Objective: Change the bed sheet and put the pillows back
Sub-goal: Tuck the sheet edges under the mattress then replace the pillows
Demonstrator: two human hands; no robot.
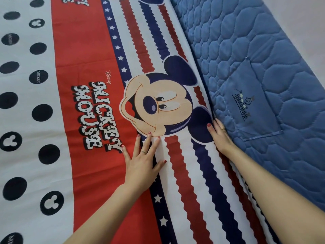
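Bed sheet [98, 50], red-white-navy cartoon print

We count two hands, a left hand [140, 162] at lower centre and a right hand [220, 136] right of centre, each wearing one ring. One printed bed sheet [73, 131] fills the left and centre; one blue quilted panel [274, 71] fills the upper right.
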